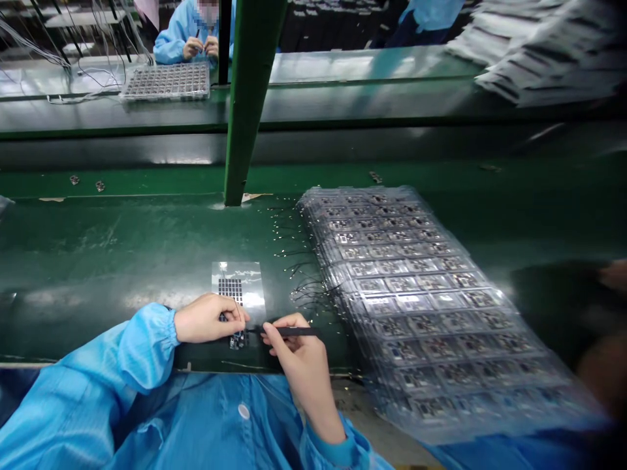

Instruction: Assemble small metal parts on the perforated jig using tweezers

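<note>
A clear sheet (pixel 253 287) with rows of small black square pieces (pixel 230 287) lies on the green bench in front of me. My left hand (pixel 210 318) rests over its lower left part, thumb and fingertips pinched together; what they hold is too small to make out. My right hand (pixel 301 362) grips black tweezers (pixel 298 331), held nearly level. Their tip points left, close to my left fingertips. Just below those fingertips is a small circuit board (pixel 238 340), partly hidden by the hand.
On the right, stacked clear trays (pixel 416 284) hold rows of circuit boards. Thin black cables (pixel 306 287) lie along their left edge. A green post (pixel 252 98) rises beyond the sheet. Across the bench a person (pixel 183 32) works behind another tray (pixel 166 81). White stacks (pixel 553 49) stand far right.
</note>
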A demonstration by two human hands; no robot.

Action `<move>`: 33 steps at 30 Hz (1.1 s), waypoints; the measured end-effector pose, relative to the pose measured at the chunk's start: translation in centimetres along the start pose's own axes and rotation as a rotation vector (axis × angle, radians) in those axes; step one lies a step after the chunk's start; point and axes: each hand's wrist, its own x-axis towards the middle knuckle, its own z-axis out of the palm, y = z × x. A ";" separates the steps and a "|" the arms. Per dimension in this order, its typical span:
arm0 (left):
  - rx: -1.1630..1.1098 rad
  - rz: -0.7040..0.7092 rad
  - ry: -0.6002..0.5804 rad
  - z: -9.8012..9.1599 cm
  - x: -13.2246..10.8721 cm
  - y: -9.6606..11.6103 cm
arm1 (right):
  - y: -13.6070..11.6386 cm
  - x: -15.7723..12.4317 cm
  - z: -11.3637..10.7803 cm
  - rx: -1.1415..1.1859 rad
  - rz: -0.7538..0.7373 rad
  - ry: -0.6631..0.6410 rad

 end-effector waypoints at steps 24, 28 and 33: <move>-0.046 -0.048 0.008 0.1 0.1 -0.2 | -0.1 0.1 -0.3 0.225 -0.030 0.010; -0.093 -0.122 0.007 0.1 0.2 -0.1 | -0.1 0.1 0.0 0.306 -0.027 0.052; -0.143 -0.187 0.001 0.2 0.4 -0.1 | 0.2 0.1 0.6 0.281 -0.056 0.054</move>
